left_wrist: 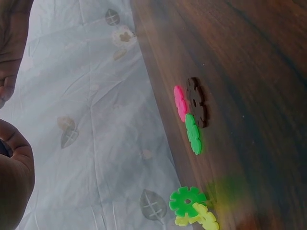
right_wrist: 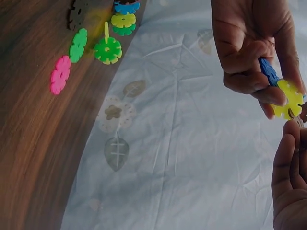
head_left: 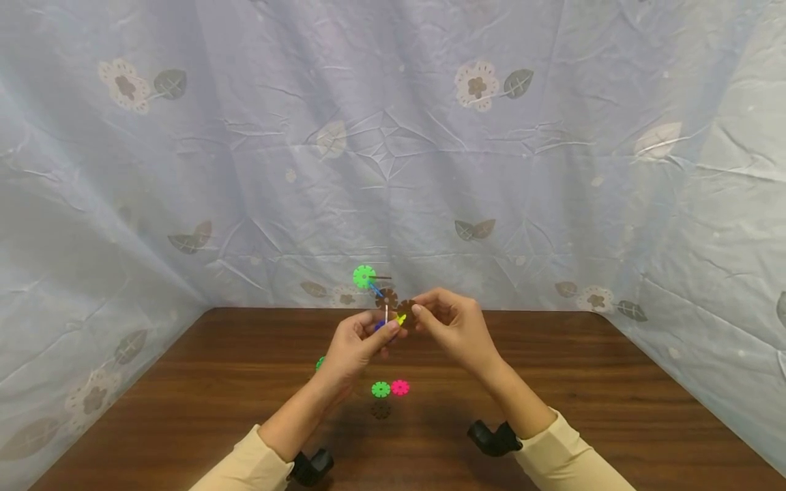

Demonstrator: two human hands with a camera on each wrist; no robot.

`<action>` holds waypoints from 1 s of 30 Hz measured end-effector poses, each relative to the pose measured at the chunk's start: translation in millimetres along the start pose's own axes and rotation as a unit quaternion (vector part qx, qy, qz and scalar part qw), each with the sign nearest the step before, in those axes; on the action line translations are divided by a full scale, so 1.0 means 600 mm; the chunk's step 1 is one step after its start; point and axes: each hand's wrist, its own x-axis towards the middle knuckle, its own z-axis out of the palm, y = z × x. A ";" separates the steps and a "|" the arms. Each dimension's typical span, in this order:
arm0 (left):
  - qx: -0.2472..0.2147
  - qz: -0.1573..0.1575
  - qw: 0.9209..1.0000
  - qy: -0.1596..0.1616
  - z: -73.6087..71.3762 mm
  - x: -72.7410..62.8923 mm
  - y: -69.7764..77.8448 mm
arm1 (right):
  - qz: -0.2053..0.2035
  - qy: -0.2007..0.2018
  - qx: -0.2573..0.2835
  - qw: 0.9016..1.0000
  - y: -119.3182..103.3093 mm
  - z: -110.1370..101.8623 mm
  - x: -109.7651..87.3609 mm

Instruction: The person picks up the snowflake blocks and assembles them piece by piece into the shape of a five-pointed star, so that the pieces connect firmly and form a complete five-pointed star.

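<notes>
My left hand (head_left: 356, 344) grips a joined chain of notched plastic discs by its lower part. In the right wrist view its fingers curl round a blue disc (right_wrist: 269, 72) and a yellow disc (right_wrist: 289, 98). Above them in the head view rise a brown disc (head_left: 387, 299), a thin blue edge-on piece (head_left: 375, 290) and a bright green disc (head_left: 364, 277). Between thumb and fingertips my right hand (head_left: 457, 327) pinches another brown disc (head_left: 406, 309), right at the yellow disc's edge. The left wrist view shows the hands only in part, at its left edge.
On the wooden table (head_left: 245, 382), a loose green disc (head_left: 381, 389), a pink disc (head_left: 400, 387) and a dark brown disc (head_left: 381, 409) lie close together. A joined green-and-yellow piece (right_wrist: 108, 50) stands near them. A patterned curtain (head_left: 393, 204) hangs behind the table.
</notes>
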 end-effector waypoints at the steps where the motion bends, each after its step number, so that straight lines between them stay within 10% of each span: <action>1: -0.002 0.000 1.000 0.002 0.000 0.000 0.000 | 0.002 0.002 0.003 1.000 -0.001 0.001 0.000; 16: -0.035 -0.049 0.998 -0.025 -0.007 0.001 0.006 | -0.007 0.011 0.023 1.000 0.006 0.012 0.004; 30: -0.090 -0.047 0.994 0.047 -0.002 0.004 0.013 | 0.006 0.015 0.024 1.000 0.015 0.041 0.004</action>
